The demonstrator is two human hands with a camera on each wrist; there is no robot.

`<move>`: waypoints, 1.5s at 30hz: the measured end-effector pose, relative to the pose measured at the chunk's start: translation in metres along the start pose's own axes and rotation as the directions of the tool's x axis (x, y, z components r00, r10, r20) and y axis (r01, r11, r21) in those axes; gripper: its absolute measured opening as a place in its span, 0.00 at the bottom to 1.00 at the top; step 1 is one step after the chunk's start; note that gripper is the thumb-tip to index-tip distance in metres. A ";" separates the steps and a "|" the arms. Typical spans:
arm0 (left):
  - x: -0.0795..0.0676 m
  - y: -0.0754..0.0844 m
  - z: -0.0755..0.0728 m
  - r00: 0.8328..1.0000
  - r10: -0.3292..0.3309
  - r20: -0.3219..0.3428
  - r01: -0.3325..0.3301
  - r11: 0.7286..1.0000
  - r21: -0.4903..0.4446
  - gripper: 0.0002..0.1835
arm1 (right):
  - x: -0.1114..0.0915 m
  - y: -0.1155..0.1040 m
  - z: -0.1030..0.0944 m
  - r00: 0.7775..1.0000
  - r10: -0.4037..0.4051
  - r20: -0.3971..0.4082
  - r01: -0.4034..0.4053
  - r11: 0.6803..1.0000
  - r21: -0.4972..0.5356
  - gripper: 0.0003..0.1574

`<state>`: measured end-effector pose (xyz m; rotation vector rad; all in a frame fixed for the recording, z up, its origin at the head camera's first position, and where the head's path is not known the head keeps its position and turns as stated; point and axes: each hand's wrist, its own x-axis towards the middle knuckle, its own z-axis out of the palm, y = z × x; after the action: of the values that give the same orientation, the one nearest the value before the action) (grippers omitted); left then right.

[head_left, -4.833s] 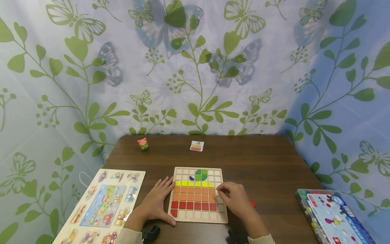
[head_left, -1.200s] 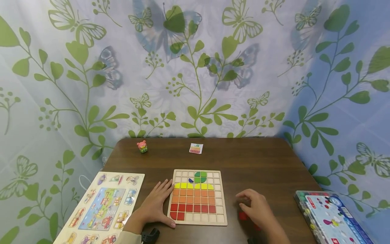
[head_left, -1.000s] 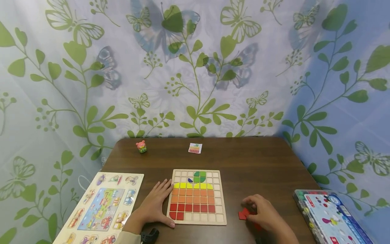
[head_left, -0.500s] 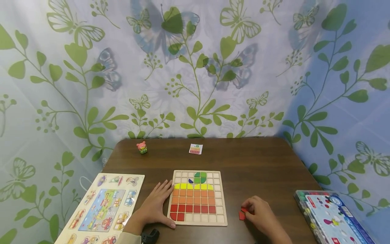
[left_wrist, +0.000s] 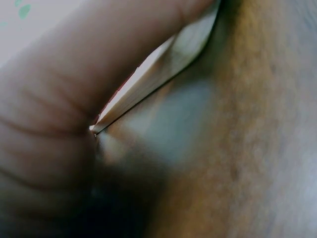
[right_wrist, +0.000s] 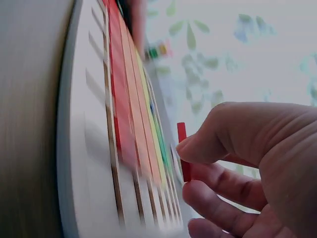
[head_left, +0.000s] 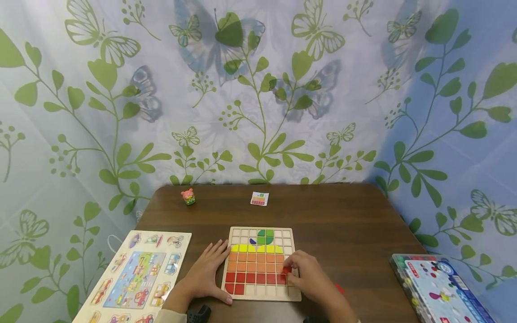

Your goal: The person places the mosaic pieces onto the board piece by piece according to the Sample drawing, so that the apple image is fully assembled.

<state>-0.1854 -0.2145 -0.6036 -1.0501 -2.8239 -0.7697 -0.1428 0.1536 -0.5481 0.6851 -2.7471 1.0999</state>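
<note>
A square wooden grid board (head_left: 296,297) lies on the table, with rows of red, orange and yellow tiles plus green and blue pieces in its cells. Two red pieces sit at the left of its bottom row. My right hand (head_left: 305,274) pinches a red tile (right_wrist: 184,151) between thumb and fingers, just above the board's right side. My left hand (head_left: 205,272) lies with fingers spread along the board's left edge, its thumb at the lower left corner. In the left wrist view a finger (left_wrist: 74,74) covers part of the board's edge.
Loose red pieces (head_left: 340,289) lie right of the board, partly behind my right forearm. A picture puzzle (head_left: 139,269) lies at the left, a clear box of beads (head_left: 440,287) at the right. Farther back are a small printed card (head_left: 259,198) and a pink figurine (head_left: 188,196).
My right hand has picked a red tile from the loose pieces and carried it left over the board. Since the oldest frame the bottom row has gained a second red piece. My left hand stays put.
</note>
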 end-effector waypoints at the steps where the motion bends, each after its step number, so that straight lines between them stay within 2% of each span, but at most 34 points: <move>1: 0.000 0.000 0.000 1.000 -0.003 0.001 0.003 1.000 -0.003 0.77 | 0.004 -0.006 0.005 0.999 -0.039 0.018 0.039 0.999 0.003 0.16; 4: 0.001 0.001 -0.001 1.000 -0.002 -0.003 0.002 1.000 -0.004 0.77 | 0.016 -0.024 0.022 0.990 -0.123 0.069 0.122 0.992 0.010 0.14; 9: 0.001 0.002 0.000 1.000 0.008 -0.013 -0.008 1.000 0.002 0.77 | 0.024 -0.042 0.049 0.961 -0.247 0.127 0.246 0.969 0.030 0.14; 12: 0.000 0.001 0.001 1.000 0.012 -0.017 -0.012 1.000 0.011 0.77 | 0.026 -0.046 0.060 0.946 -0.289 0.146 0.288 0.957 0.031 0.14; 16: -0.001 0.000 0.001 0.999 0.034 -0.037 -0.032 0.999 0.038 0.77 | 0.027 -0.048 0.067 0.939 -0.305 0.156 0.304 0.952 0.032 0.14; 24: -0.002 0.000 0.000 0.998 0.040 -0.040 -0.039 0.999 0.029 0.77 | 0.026 -0.049 0.067 0.954 -0.246 0.168 0.243 0.969 0.037 0.14; 30: -0.001 0.000 0.002 0.998 0.036 -0.048 -0.034 0.999 0.026 0.77 | 0.024 -0.055 0.067 0.978 -0.141 0.157 0.138 0.990 0.029 0.13; 36: -0.001 -0.001 0.001 1.000 0.007 -0.025 -0.007 1.000 0.013 0.78 | 0.023 -0.059 0.066 0.978 -0.094 0.186 0.088 0.995 0.037 0.12; 45: -0.001 0.000 0.001 1.000 -0.004 -0.024 0.004 1.000 -0.001 0.77 | 0.018 -0.058 0.064 0.986 -0.008 0.169 -0.010 0.994 0.105 0.13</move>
<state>-0.1845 -0.2148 -0.6045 -1.0285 -2.8073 -0.7792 -0.1284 0.0667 -0.5535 0.8271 -2.8454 1.2497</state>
